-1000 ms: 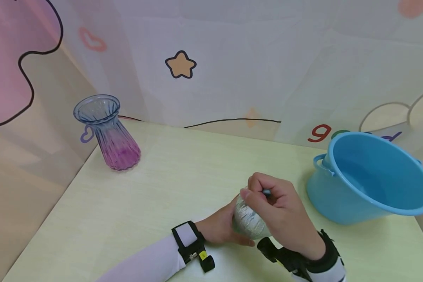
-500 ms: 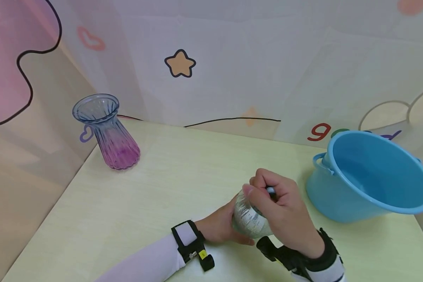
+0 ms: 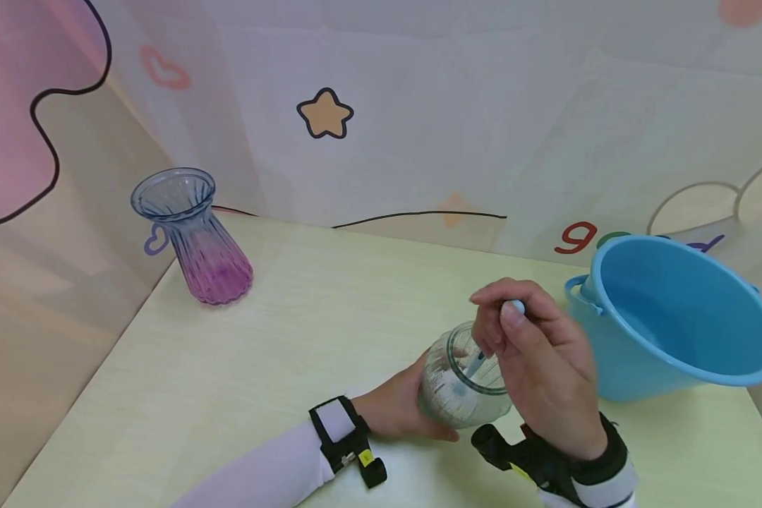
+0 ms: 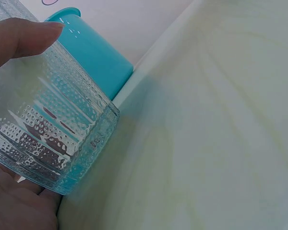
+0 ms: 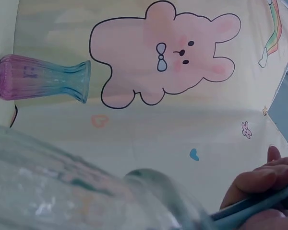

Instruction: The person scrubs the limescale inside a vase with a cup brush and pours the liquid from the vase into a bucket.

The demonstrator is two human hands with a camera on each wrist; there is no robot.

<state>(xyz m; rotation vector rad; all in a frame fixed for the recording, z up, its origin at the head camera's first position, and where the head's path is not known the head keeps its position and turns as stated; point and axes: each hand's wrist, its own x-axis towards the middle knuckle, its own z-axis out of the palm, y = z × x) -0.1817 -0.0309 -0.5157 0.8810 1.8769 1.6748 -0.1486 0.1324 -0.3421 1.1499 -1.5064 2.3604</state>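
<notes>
In the head view, my left hand [image 3: 392,403] holds a clear textured glass jar [image 3: 447,406] upright on the table. The left wrist view shows the thumb [image 4: 31,36] on one side of the jar [image 4: 62,124] and fingers on the other. Above the jar's mouth, my right hand [image 3: 546,363] grips the grey-blue handle of a brush [image 3: 475,365]. Its lower end is down inside the jar, where a pale blurred head shows through the glass. In the right wrist view, curled fingers [image 5: 259,184] wrap the handle [image 5: 254,206]; the jar blurs the foreground.
A light blue bucket [image 3: 635,367] stands to the right, close to my right hand. Toward the back left is a blue-to-pink glass vase [image 3: 209,254]. A printed cloth backdrop [image 3: 413,127] rises behind the pale table [image 3: 279,339].
My right hand has risen and moved right with the brush, baring the jar's rim and more of the handle. My left hand and the jar stay in place.
</notes>
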